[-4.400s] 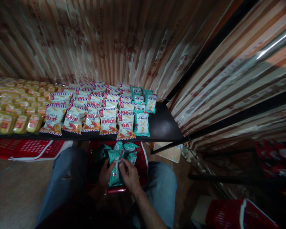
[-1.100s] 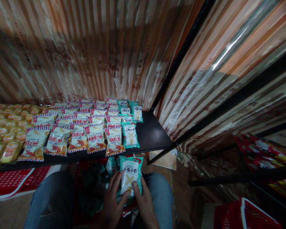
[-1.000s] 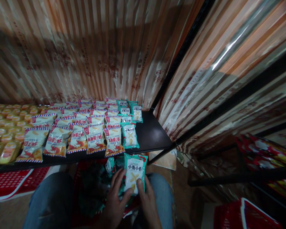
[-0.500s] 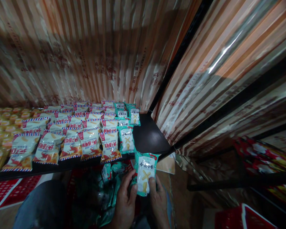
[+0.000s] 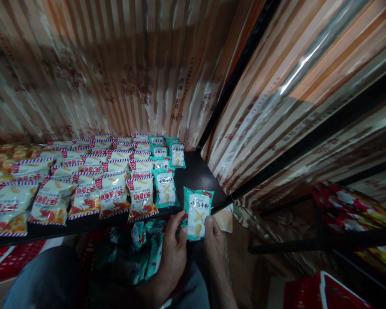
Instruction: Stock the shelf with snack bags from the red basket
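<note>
At the near right edge of the black shelf [image 5: 201, 174], head view: left hand [image 5: 173, 254] and right hand [image 5: 214, 239] both pinch one teal packet [image 5: 197, 213] by its lower corners, upright, face out; it sits just right of the shelved teal row [image 5: 165, 193]; red-striped packets [image 5: 111, 195] further left; loose teal packets [image 5: 148, 257] near, below the shelf.

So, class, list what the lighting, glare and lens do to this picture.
Head view: dim overall, yet the teal snack packet between left hand and right hand reads clearly; a glare streak crosses the plastic sheeting at right; the wide lens splays its stripes; the jeans sink into shadow.
</note>
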`<state>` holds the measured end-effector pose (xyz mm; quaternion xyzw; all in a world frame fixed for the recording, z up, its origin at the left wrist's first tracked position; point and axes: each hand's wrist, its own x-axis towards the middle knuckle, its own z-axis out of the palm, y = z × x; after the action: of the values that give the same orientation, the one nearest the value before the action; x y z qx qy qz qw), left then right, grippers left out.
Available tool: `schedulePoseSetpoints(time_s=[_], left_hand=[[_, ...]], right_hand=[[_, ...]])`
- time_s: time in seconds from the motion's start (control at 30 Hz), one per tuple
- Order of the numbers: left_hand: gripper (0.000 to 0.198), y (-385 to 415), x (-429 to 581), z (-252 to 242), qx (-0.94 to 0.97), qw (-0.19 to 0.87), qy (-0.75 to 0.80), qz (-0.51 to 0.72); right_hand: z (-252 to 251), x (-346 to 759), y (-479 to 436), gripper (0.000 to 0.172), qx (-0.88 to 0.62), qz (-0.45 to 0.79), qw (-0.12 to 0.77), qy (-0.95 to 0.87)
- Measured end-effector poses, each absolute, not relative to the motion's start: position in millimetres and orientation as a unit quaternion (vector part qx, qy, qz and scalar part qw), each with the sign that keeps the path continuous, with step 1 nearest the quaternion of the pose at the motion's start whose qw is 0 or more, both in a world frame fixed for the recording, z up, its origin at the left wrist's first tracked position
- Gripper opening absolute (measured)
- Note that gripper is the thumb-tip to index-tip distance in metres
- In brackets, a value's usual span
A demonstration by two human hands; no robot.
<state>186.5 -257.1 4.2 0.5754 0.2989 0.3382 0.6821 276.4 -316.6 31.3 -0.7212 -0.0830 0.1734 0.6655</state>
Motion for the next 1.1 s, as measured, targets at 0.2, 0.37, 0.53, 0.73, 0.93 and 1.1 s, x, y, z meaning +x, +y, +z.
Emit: schedulePoseSetpoints(time_s=[0.2,0.37,0.53,0.73,0.93,1.1], left_hand=[[0.025,-246.8,207.9,14.5,0.607,0.640,0.295,0.366],[0.029,-238.1,226.8,22.9,0.668,0.575,0.287,0.376],[0.043,-229.6,245.5,28.1,0.681,0.568,0.293,0.357],[0.047,-218.3,270.3,28.0,0.668,0.572,0.324,0.349],[0.055,-210.2,289.3,33.4,0.673,0.583,0.334,0.310],[0.059,-204.4,303.8,35.6,0.670,0.579,0.345,0.311]], right_hand=[[27.6,302.9,-305.3,0.057,-0.738,0.131,0.655,-0.094],[23.0,326.8,-293.0,0.055,-0.731,0.099,0.670,-0.080],[24.8,347.0,-275.5,0.054,-0.706,0.107,0.694,-0.097],[25.9,367.4,-256.4,0.057,-0.731,0.084,0.663,-0.139],[22.4,382.1,-243.7,0.054,-0.751,0.075,0.634,-0.169],[17.9,392.9,-233.3,0.053,-0.753,0.084,0.625,-0.187]])
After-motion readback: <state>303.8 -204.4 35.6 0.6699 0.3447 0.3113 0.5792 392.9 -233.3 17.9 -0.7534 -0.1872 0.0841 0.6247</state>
